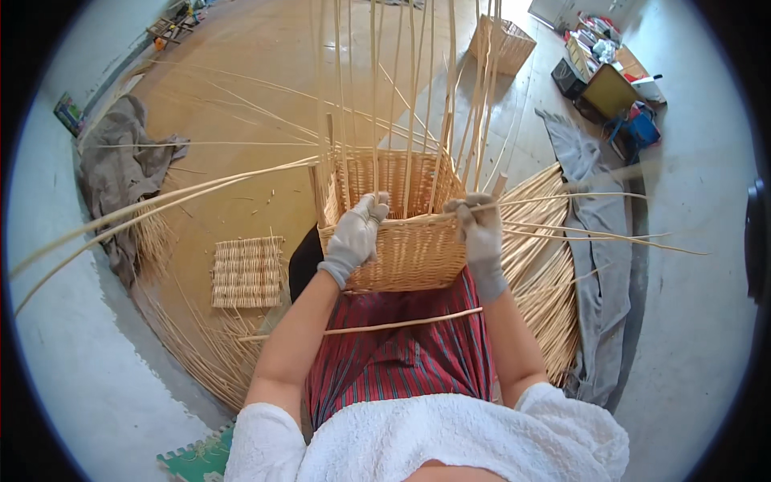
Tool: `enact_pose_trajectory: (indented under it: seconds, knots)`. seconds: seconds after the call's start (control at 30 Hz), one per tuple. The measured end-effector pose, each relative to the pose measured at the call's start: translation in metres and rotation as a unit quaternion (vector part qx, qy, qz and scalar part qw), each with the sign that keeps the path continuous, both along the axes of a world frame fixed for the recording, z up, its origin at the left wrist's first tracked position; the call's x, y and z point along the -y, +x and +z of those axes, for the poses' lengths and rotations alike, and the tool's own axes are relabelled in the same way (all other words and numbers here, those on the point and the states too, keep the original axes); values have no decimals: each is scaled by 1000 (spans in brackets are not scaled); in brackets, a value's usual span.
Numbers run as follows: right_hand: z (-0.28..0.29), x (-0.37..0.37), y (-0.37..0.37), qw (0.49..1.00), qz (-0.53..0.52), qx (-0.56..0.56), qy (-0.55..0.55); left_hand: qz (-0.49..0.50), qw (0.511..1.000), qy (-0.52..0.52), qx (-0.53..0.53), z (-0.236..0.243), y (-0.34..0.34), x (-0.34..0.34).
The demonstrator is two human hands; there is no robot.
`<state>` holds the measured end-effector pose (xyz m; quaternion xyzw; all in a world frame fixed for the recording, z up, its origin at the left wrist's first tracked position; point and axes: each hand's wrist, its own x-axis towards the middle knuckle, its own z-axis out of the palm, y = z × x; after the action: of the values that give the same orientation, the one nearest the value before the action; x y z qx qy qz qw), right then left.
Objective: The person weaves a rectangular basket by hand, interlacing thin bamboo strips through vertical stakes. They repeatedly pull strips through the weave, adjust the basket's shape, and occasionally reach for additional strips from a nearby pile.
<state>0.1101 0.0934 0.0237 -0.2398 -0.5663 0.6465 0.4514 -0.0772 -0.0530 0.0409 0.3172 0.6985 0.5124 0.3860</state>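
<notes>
A square wicker basket (401,257), half woven, rests on my lap over a red striped cloth (401,361), with tall upright rods (409,88) rising from it. My left hand (353,237), in a light grey glove, grips the front rim left of centre. My right hand (482,233), also gloved, is closed around pale rods (594,196) at the front right corner, where several long ends stick out to the right. A loose stick (418,320) lies across the cloth below the basket.
A small woven panel (246,271) and loose rods lie on the left floor beside a grey cloth (120,185). Bundled rods (538,321) and grey sheeting (602,297) lie at the right. Behind are another wicker box (498,48) and piled items (610,88). Walls curve along both sides.
</notes>
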Motion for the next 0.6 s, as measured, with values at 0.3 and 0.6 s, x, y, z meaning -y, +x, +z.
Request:
enact_pose_trajectory:
  seconds: [0.3,0.6]
  knots:
    - [82,11,-112,845,-107,280,444,77,966,8,-248,-57,14,-5]
    - [-19,19,32,997,-61,-25,-43,120,982,46,-142,-36,14,-1]
